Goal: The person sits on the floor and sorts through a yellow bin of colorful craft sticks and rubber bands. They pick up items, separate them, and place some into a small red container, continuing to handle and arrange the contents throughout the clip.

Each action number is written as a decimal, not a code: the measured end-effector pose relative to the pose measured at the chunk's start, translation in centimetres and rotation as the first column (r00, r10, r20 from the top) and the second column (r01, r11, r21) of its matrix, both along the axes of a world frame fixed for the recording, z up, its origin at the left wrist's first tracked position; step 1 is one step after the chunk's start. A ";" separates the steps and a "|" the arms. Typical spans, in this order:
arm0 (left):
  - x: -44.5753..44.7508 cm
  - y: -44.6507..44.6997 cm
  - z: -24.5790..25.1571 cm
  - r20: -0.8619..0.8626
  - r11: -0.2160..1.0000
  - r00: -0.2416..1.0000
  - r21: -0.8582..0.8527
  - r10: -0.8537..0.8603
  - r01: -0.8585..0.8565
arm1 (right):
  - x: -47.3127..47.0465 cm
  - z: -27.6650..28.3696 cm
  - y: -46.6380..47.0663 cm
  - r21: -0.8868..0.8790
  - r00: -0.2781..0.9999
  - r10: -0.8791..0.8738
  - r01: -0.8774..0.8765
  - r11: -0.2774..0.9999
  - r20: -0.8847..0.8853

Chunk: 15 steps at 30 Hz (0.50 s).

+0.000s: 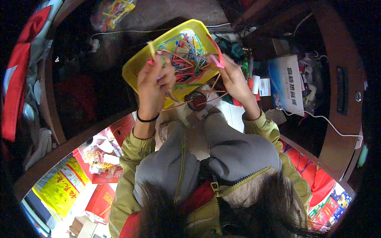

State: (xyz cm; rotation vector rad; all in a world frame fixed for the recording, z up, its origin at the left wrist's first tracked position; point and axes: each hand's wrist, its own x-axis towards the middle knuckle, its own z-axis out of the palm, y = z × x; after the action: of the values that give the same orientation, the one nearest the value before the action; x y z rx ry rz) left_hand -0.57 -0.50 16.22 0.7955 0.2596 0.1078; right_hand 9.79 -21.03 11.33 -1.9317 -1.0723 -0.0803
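Observation:
A yellow plastic basket (195, 25) sits tilted just beyond my knees. It holds a tangle of thin coloured strips (186, 64) in red, blue, green and orange. My left hand (156, 78), blurred, is over the basket's near left side with several strips in its curled fingers, among them a yellow one (151, 49). At the right rim, my right hand (233, 76) pinches a pink strip (216, 61) and a red strip (219, 49) between thumb and fingers. Thin orange strips (212, 98) hang below the basket between my hands.
Right of the basket stand a white-and-blue printed box (287, 84) and a white card (265, 87). A dark round object (196, 100) is below the basket. Beyond lies a clear bag of colourful items (114, 13). At lower left are a red box (101, 202) and a yellow printed bag (64, 187).

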 end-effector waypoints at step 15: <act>0.7 -5.0 -4.0 -0.159 0.993 0.984 0.067 -0.085 0.097 | -4.5 -1.3 -0.2 0.029 0.906 0.217 -0.222 0.975 -0.362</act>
State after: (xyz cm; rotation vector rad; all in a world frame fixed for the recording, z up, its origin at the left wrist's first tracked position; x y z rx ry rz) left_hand 0.10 -5.49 12.26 0.8898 0.3682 -0.0318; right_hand 5.24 -21.27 9.98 -1.7349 -1.0280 0.3982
